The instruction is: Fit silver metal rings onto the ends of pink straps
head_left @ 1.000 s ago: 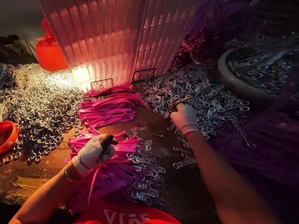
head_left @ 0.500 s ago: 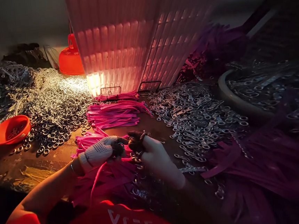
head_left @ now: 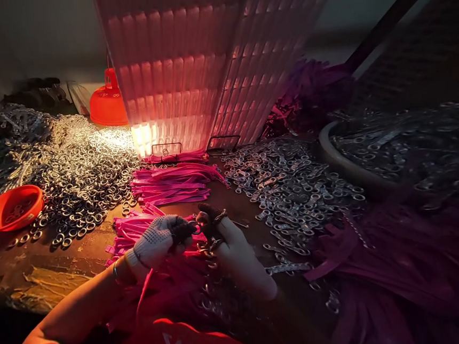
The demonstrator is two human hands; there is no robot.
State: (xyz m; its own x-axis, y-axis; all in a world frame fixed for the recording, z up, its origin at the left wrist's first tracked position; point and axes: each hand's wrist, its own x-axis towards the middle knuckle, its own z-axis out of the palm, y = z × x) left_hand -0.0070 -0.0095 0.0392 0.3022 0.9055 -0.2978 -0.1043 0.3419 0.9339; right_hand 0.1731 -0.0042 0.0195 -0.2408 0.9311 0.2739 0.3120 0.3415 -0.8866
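My left hand point(head_left: 165, 236), in a white dotted glove with dark fingertips, is closed in a pinch on a small metal ring point(head_left: 196, 228). A narrow pink strap point(head_left: 143, 296) trails from below that hand towards my lap. Touching or nearly touching its fingertips is my right hand point(head_left: 232, 246), its fingers darkly covered and curled around linked metal clasps point(head_left: 212, 245). Some of these hang below the fingers. Exactly how the ring and clasps meet is hidden by the fingers. Pink straps point(head_left: 132, 228) lie in a bundle just behind my left hand.
Heaps of metal rings point(head_left: 93, 173) and metal clasps point(head_left: 290, 182) flank another pink strap bundle point(head_left: 174, 183). An orange bowl point(head_left: 32, 208) sits left; an orange lamp point(head_left: 107, 105) hangs beside a ribbed translucent panel point(head_left: 169, 81). Purple straps point(head_left: 381, 255) and a large basin point(head_left: 332, 149) stand right.
The view has shifted slightly, so the background sits lower and further left. My hands stay together, and a small ring now shows between the fingertips.
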